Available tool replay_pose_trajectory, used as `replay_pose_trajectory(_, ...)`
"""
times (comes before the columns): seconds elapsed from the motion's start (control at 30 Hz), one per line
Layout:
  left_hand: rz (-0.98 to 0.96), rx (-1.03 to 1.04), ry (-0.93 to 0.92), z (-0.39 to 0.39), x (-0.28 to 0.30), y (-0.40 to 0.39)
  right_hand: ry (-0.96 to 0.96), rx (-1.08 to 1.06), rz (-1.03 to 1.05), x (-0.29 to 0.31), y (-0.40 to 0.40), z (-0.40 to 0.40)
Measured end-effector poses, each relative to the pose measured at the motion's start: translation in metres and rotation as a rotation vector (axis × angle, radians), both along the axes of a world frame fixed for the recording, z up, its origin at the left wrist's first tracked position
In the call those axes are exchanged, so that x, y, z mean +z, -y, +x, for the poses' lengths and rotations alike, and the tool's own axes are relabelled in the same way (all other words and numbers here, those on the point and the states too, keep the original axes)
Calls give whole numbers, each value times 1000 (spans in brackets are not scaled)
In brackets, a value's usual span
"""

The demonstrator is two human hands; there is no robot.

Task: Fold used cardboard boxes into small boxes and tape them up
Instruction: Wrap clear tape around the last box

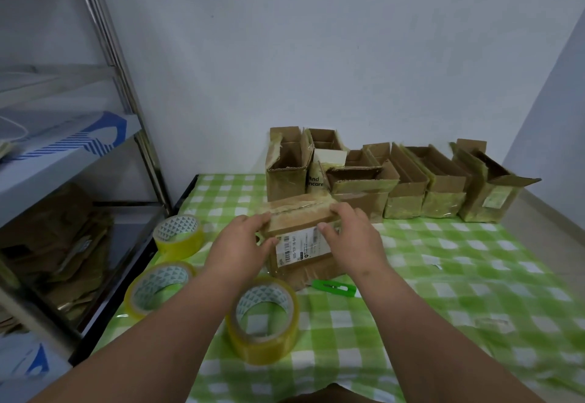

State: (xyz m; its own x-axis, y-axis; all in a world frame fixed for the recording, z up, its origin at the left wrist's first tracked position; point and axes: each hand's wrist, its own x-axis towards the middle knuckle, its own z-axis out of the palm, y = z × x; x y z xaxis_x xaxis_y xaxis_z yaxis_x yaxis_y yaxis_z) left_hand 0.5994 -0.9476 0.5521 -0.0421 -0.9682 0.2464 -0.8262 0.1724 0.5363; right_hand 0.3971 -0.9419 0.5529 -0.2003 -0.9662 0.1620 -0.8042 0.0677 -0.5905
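Step in hand: pressing the taped top seam of the cardboard box.

Left of the box, the left hand curls round its left end; right of it, the right hand grips the right end. The box sits between both palms on the checked cloth. Next move, likely: set it beside the row of finished boxes behind.

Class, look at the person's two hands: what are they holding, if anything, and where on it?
Both hold the cardboard box: left hand at its left end, right hand at its right end, fingers curled over the taped top.
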Motion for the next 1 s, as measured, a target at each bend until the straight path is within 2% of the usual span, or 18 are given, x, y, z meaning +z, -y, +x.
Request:
replay_pose_trajectory(0.2, 31, 39, -20, -6, 6, 8, -44, -22, -22, 2, 4, 0)
replay_pose_trajectory(0.33, 63, 65, 30, -7, 11, 11, -27, -59, 30, -1, 5, 4)
replay_pose_trajectory(0.43, 83, 60, 38, -8, 11, 9, 82, -84, 31, -2, 6, 5)
replay_pose_trajectory(0.6, 90, 82, -78, -5, 14, 11, 413, -123, -25, 0, 7, 4)
replay_pose_trajectory(0.67, 131, 61, -237, -3, 16, 15, 534, -136, -54, 1, 5, 4)
replay_pose_trajectory(0.77, 270, 50, -836, 1, 20, 18, 682, -106, -107, 8, 1, 7)
replay_pose_trajectory(0.83, 324, 105, -1131, 5, 23, 19, 759, -89, -148, 12, -3, 9)
replay_pose_trajectory(0.9, 325, 151, -1203, 9, 25, 19, 815, -85, -170, 16, -8, 11)
replay_pose_trajectory(1.0, 313, 197, -1182, 12, 30, 15, 847, -27, -183, 18, -12, 12)
